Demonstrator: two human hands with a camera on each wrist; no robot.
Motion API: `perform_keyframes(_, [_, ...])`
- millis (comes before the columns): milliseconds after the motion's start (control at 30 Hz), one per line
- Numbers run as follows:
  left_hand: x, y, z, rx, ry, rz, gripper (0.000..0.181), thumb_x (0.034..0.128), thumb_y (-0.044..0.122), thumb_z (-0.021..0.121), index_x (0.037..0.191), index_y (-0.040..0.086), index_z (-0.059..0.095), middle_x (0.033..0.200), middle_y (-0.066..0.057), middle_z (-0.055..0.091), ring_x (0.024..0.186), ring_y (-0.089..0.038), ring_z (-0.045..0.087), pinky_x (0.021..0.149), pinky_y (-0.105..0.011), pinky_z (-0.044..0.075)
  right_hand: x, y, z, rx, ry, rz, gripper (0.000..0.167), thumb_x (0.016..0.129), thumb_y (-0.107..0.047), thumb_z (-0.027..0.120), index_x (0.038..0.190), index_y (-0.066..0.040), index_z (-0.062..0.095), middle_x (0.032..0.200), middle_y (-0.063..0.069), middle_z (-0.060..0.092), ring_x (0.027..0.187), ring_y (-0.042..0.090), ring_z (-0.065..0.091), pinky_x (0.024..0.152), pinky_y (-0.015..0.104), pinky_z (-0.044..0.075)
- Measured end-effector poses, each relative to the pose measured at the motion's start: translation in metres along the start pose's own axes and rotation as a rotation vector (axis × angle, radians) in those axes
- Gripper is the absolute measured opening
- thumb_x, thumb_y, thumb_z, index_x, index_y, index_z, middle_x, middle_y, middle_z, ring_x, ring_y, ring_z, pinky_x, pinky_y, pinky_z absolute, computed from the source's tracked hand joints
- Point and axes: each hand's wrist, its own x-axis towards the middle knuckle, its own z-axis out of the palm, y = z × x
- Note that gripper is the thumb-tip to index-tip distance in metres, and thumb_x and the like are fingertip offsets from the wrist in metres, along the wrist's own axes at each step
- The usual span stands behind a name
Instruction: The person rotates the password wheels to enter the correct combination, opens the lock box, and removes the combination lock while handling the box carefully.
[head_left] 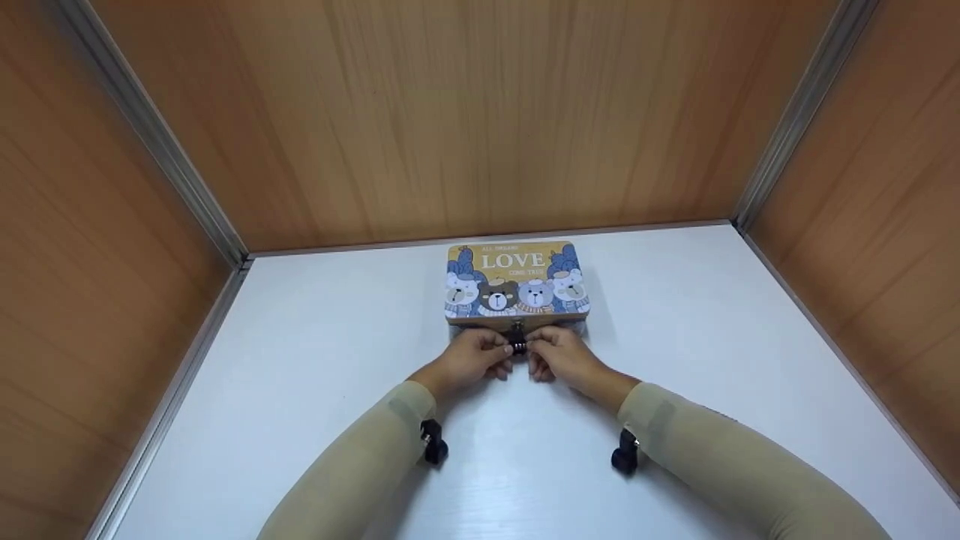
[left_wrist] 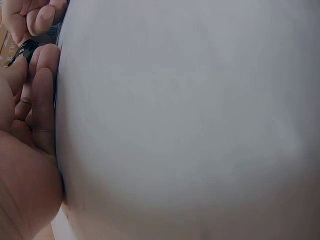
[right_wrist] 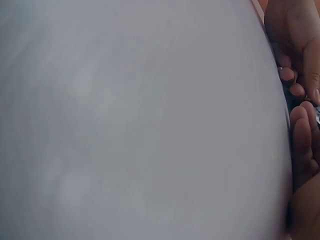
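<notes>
A tin box [head_left: 516, 279] with a yellow lid, bears and the word LOVE lies shut near the back wall. At the middle of its front hangs a small black combination padlock [head_left: 517, 343], its number wheels showing. My left hand [head_left: 471, 355] pinches the padlock from the left with thumb and fingers. From the other side, my right hand [head_left: 564, 357] pinches it too. In the left wrist view the dark padlock [left_wrist: 27, 48] sits between the fingertips of both hands. Fingers mostly hide the padlock in the right wrist view.
The box stands on a white tabletop [head_left: 337, 322]. Wood-grain panels [head_left: 510, 112] enclose the back and both sides, with metal strips [head_left: 169, 142] along the corners. A small black device [head_left: 433, 442] is strapped at the left wrist, another [head_left: 625, 452] at the right.
</notes>
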Motion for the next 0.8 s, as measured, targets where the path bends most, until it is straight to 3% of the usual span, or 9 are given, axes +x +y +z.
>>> perform_keyframes(367, [-0.0005, 0.0005, -0.0016, 0.022, -0.003, -0.012, 0.017, 0.1156, 0.014, 0.066, 0.117, -0.002, 0.074, 0.102, -0.012, 0.081, 0.083, -0.014, 0.078, 0.083, -0.030, 0.068, -0.0017, -0.0004, 0.0011, -0.036, -0.021, -0.032, 0.022, 0.110, -0.008, 0.067, 0.126, 0.007, 0.068, 0.074, 0.003, 0.073, 0.062, 0.010, 0.069, 0.058, 0.022, 0.060])
perform_keyframes(800, [-0.0003, -0.0008, -0.0015, 0.016, -0.011, -0.013, 0.018, 0.1151, 0.014, 0.067, 0.117, -0.002, 0.074, 0.103, -0.013, 0.082, 0.082, -0.014, 0.078, 0.081, -0.030, 0.068, -0.0011, 0.0010, 0.0001, -0.090, -0.032, -0.053, 0.022, 0.114, -0.014, 0.064, 0.121, 0.006, 0.072, 0.074, 0.002, 0.072, 0.062, 0.009, 0.068, 0.058, 0.021, 0.058])
